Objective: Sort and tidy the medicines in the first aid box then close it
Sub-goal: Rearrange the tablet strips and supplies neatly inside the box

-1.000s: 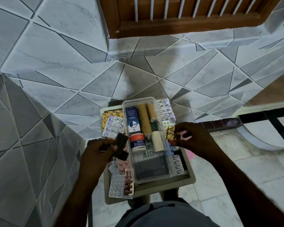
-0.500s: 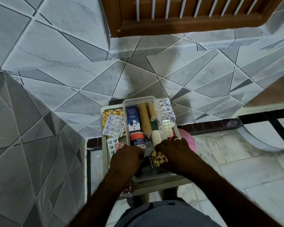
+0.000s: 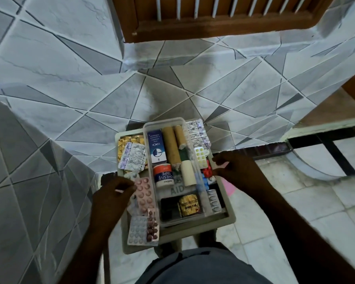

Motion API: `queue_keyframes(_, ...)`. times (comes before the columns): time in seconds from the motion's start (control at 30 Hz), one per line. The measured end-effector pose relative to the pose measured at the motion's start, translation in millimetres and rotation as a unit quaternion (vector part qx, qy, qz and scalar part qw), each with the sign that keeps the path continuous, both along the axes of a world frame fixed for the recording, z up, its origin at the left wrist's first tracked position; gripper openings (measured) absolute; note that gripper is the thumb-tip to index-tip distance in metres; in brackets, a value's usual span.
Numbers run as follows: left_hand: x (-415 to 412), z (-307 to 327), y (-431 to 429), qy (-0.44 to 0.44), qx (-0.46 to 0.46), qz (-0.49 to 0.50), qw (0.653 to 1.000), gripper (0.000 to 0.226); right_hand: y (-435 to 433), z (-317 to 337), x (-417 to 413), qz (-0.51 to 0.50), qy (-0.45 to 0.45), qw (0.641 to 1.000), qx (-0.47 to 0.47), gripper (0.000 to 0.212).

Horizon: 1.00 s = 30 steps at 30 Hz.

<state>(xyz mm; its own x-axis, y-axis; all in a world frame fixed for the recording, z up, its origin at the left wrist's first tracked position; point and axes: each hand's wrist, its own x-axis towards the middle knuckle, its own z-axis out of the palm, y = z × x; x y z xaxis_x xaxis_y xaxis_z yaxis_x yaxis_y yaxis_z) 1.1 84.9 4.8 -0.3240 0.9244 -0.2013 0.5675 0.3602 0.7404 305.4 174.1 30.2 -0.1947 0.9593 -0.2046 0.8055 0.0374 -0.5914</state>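
Grey wall tiles (image 3: 70, 58), wooden frame (image 3: 213, 27), first aid box (image 3: 164, 120) on beige table (image 3: 203, 224)

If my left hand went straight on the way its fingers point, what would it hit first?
Probably the pink blister strip of round tablets, which lies right at the left hand's fingertips. Whether they already touch it is unclear.

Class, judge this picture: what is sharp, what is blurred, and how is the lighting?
Head view: the tape label and blue box print read sharply; the window frame is smeared; light is dim, so the left hand and right hand show little detail.
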Motion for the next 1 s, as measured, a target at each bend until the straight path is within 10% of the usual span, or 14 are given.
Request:
queue_keyframes(0.23, -10, -23, -43, 0.002, -0.140, 0.026, 0.990, 0.013, -28, -41, 23, -0.017, -0.043, 0.996, -0.080, 0.046)
queue_keyframes(0.6, 16, -60, -62, 0.087, -0.119, -0.018, 0.989, 0.059, -50, -77, 5, 0.094, -0.140, 0.982, -0.084, 0.079)
queue_keyframes(1.0, 29, -60, -67, 0.135, -0.101, -0.028, 0.985, 0.061, -47, -75, 6, 0.108, -0.128, 0.982, -0.084, 0.073)
